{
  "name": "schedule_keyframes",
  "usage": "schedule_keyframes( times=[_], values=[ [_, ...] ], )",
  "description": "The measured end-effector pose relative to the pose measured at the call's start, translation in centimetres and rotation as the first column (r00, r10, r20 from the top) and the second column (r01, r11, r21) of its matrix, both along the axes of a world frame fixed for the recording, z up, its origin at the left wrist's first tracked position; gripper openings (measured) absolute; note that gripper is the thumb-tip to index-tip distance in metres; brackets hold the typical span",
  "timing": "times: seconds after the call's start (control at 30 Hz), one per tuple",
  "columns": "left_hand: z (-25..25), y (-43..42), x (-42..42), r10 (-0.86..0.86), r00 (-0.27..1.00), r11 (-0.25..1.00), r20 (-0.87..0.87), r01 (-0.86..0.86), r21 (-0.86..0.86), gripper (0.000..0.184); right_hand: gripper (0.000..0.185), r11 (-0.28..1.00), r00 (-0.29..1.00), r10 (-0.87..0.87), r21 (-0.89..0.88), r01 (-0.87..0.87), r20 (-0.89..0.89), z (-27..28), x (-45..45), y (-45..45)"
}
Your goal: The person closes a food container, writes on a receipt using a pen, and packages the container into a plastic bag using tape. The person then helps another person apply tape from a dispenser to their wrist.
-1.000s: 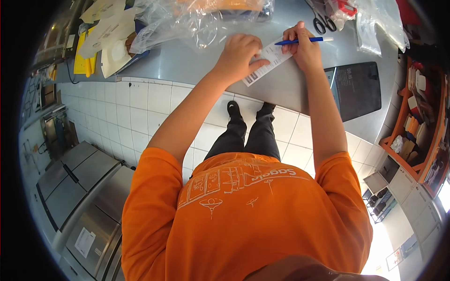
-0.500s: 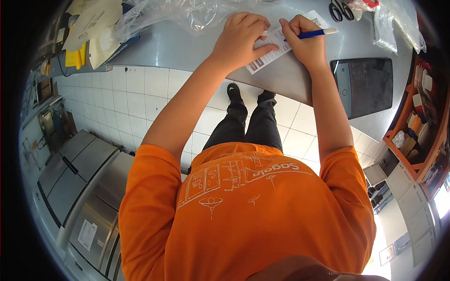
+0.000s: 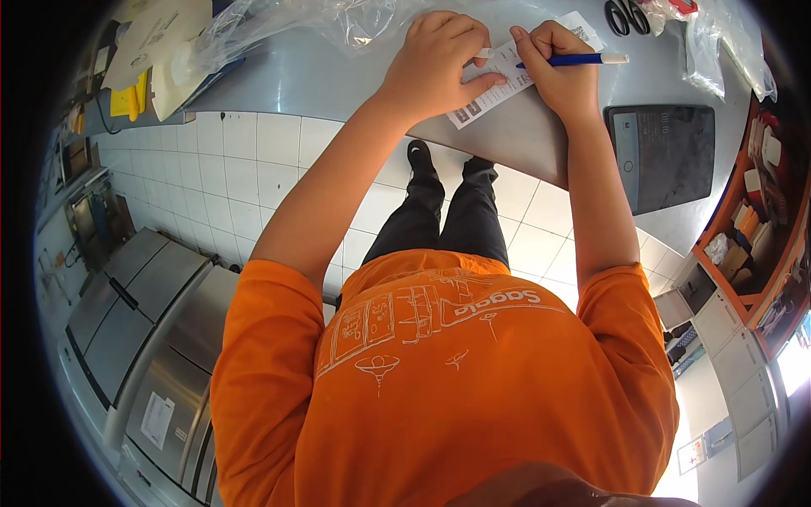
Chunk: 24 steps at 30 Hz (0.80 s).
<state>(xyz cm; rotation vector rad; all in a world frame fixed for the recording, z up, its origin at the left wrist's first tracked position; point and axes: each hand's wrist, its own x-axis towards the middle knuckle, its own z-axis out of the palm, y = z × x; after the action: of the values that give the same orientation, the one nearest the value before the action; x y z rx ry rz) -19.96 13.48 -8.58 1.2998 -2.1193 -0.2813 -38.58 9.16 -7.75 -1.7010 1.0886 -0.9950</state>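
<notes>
A long printed paper slip (image 3: 508, 68) lies slantwise on the steel table. My right hand (image 3: 564, 80) is closed around a blue pen (image 3: 583, 59) with a white end, and the pen's tip points left at the slip. My left hand (image 3: 439, 68) rests at the slip's left side, thumb stretched onto the paper. Its other fingers are curled, with a small white piece (image 3: 484, 53) showing between them; what this piece is I cannot make out.
Clear plastic bags (image 3: 296, 34) lie at the back left, with another plastic bag (image 3: 701, 51) at the right. Black-handled scissors (image 3: 627, 17) sit behind my right hand. A dark tablet (image 3: 663, 159) lies near the table's right end. Cardboard pieces (image 3: 156, 51) stand at the far left.
The pen and my right hand have shifted slightly right in view, and the pen lies a little flatter. My left hand stays at the slip.
</notes>
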Motion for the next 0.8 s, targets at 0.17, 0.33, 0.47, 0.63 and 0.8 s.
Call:
schedule_keyframes(
  times=[0.17, 0.33, 0.47, 0.63, 0.8],
  values=[
    [-0.1, 0.1, 0.0, -0.028, 0.999, 1.000, -0.033, 0.028, -0.007, 0.029, 0.038, 1.000, 1.000, 0.028, 0.009, -0.028, -0.013, 0.1, 0.1, 0.0],
    [-0.4, 0.0, 0.2, -0.094, 0.995, 0.995, 0.028, 0.093, 0.028, 0.033, 0.037, 0.998, 0.995, 0.065, -0.022, -0.067, -0.073, 0.1, 0.1, 0.2],
    [0.1, 0.1, 0.2, -0.091, 0.996, 0.993, 0.024, 0.089, 0.072, 0.035, 0.038, 0.997, 0.996, 0.072, -0.002, -0.072, -0.060, 0.3, 0.5, 0.1],
    [2.4, -0.1, -0.1, -0.108, 0.992, 0.982, -0.064, 0.116, 0.150, 0.023, 0.040, 0.997, 0.985, 0.061, -0.030, -0.066, -0.159, 0.1, 0.3, -0.1],
    [2.5, -0.1, -0.2, -0.092, 0.994, 0.982, -0.060, 0.101, 0.160, 0.023, 0.042, 0.999, 0.996, 0.038, -0.034, -0.041, -0.085, -0.1, 0.0, -0.3]
  ],
)
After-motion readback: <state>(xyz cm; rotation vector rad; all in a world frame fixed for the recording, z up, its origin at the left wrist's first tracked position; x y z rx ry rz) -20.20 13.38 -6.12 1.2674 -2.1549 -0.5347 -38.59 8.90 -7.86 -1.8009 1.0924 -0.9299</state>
